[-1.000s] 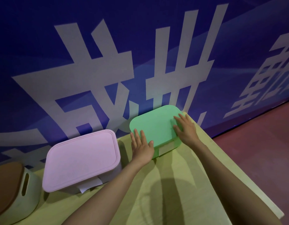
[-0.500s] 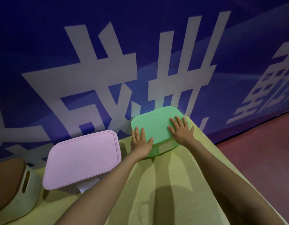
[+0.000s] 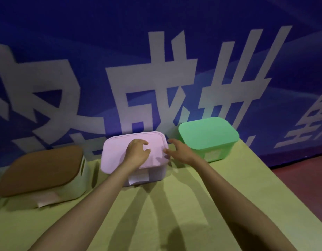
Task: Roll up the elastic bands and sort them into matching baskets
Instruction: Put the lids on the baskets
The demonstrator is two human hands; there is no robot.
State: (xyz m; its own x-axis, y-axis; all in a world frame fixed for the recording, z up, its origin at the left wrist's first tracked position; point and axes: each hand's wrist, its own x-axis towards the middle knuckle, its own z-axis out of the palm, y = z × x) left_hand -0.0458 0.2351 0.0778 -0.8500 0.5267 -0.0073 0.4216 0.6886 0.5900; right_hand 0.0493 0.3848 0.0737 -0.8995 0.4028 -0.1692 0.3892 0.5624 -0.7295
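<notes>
Head view: three lidded baskets stand in a row on the table [image 3: 174,211]. The pink basket [image 3: 116,151] is in the middle, a brown-lidded basket [image 3: 40,171] left of it and a green basket [image 3: 207,134] right of it. The left hand [image 3: 136,153] is over the pink lid with its fingers loosely curled; the right hand [image 3: 181,151], fingers spread, is at its right edge.

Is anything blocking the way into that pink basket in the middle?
Yes. The pink lid sits on the pink basket and covers its opening. The left hand is over the lid, and the right hand is at its right edge.
</notes>
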